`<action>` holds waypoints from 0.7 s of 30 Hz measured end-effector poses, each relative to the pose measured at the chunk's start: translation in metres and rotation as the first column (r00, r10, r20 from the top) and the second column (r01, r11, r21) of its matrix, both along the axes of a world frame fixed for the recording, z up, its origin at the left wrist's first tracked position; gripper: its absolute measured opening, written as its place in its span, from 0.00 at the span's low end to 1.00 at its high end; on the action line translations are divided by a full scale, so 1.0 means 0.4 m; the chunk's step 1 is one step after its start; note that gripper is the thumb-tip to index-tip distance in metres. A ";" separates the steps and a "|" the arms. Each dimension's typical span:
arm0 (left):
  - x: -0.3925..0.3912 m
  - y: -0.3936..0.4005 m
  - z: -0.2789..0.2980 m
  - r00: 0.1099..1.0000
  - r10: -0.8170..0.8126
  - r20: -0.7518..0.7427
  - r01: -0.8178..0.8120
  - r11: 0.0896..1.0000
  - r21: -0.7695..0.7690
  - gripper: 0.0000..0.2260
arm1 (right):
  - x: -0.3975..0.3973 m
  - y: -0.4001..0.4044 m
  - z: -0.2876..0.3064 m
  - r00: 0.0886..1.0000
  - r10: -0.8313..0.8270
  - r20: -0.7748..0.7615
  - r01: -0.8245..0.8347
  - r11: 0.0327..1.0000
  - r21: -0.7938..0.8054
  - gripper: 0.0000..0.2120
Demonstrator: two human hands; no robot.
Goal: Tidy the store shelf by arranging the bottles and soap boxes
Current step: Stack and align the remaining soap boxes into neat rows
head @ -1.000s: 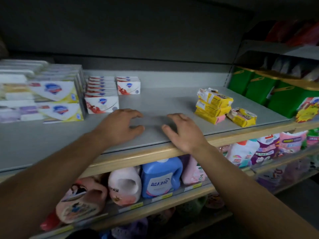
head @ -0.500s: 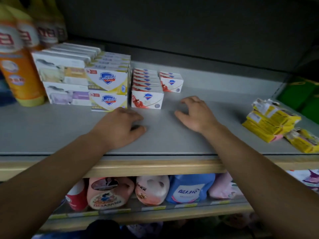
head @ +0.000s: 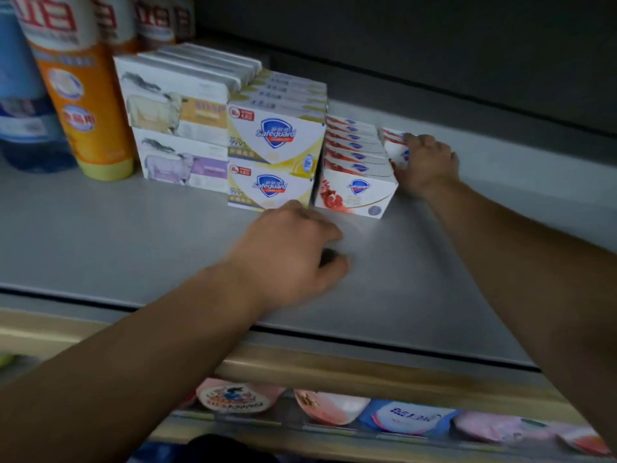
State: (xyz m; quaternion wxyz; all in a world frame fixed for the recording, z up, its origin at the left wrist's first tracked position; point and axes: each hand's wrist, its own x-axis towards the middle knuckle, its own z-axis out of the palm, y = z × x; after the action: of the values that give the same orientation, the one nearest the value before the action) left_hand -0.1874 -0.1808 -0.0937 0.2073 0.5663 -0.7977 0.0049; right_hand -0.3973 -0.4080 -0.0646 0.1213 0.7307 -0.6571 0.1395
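On the grey shelf [head: 100, 235] stand rows of soap boxes. A row of white-and-red Safeguard boxes [head: 355, 192] sits in the middle. To its right, my right hand [head: 425, 165] is wrapped around a lone white-and-red soap box [head: 394, 147] deeper on the shelf. My left hand [head: 290, 255] rests on the shelf just in front of the stacked white-and-gold Safeguard boxes [head: 273, 162], fingers curled, holding nothing. White boxes with a sheep picture [head: 177, 135] are stacked further left.
An orange bottle [head: 80, 91] and a blue bottle [head: 23, 105] stand at the far left, with more bottles behind. Below the wooden shelf edge [head: 334, 372] lie pink and blue detergent jugs [head: 400, 419]. A dark back panel closes the shelf.
The view swung left and closer. My right hand reached back from the shelf's middle and took hold of the lone white-and-red box. My left hand stayed on the shelf.
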 end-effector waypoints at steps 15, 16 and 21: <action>-0.004 0.006 0.001 1.000 0.001 -0.005 -0.001 1.000 0.010 0.25 | -0.076 0.273 0.077 0.951 0.118 0.287 -0.022 0.949 -0.316 0.24; -0.004 0.008 0.003 1.000 0.004 -0.028 -0.004 1.000 0.028 0.24 | -0.080 0.311 0.084 0.940 0.147 0.307 -0.040 0.943 -0.330 0.23; -0.002 0.037 0.030 0.956 -0.047 -0.289 0.050 0.999 0.001 0.22 | -0.057 0.493 0.081 0.878 0.294 0.379 -0.171 0.930 -0.326 0.24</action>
State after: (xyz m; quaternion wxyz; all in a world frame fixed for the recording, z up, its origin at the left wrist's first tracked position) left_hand -0.1882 -0.1661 -0.0817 0.3193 0.5421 -0.7725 -0.0862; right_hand -0.4201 -0.2107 -0.0321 0.0621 0.7325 -0.5473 0.4000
